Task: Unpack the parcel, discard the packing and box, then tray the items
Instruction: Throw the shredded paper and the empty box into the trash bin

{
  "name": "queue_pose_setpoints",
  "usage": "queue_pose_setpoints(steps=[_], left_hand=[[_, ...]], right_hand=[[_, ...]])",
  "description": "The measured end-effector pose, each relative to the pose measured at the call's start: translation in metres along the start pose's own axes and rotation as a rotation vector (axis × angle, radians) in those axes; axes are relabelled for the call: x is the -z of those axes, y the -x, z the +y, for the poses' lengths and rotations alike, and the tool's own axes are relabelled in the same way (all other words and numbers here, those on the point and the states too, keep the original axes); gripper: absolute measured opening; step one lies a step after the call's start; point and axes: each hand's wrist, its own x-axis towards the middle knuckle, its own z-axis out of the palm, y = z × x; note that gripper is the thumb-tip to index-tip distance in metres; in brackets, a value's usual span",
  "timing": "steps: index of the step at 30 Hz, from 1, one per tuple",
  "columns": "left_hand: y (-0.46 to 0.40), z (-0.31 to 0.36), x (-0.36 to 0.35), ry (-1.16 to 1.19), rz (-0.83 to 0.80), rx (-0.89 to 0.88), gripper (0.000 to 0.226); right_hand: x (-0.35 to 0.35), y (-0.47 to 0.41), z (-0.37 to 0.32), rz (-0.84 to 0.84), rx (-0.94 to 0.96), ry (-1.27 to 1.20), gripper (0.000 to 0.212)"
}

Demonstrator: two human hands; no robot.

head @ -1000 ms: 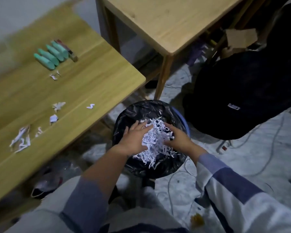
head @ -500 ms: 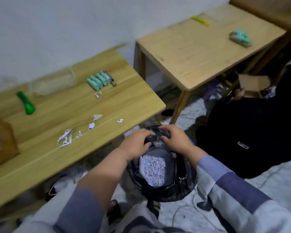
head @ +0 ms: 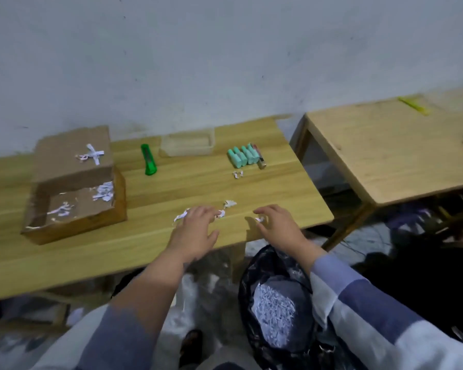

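Two hands point(head: 195, 231) (empty), scraps point(head: 230, 204), box point(head: 72, 188)

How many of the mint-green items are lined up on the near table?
4. The mint-green rectangular items lie side by side in one row right of the clear plastic tray, with a slim brown stick at the row's right end. None looks hidden.

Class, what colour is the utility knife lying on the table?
Bright green utility knife, seen in the head view.

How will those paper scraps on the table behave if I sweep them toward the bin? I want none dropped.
The paper scraps look thin and curled, so probably very light and floppy. They lie loose and apart near the left hand, so pushing likely scatters some. Pinching clumps may work better than sweeping off the table.
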Motion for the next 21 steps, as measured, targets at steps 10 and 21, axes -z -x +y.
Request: queue_pose_setpoints(steps=[10,21], left_hand=[[0.006,-0.082,-0.009,-0.174,-0.067,0.225,0.085],[-0.065,-0.112,-0.01,-0.241,-0.093,0.071,0.085]], right_hand=[[-0.062,-0.05,-0.023,-0.003,-0.071,0.337,0.095],[-0.069,-0.149,-0.053,0.077,0.026,0.334,0.082]])
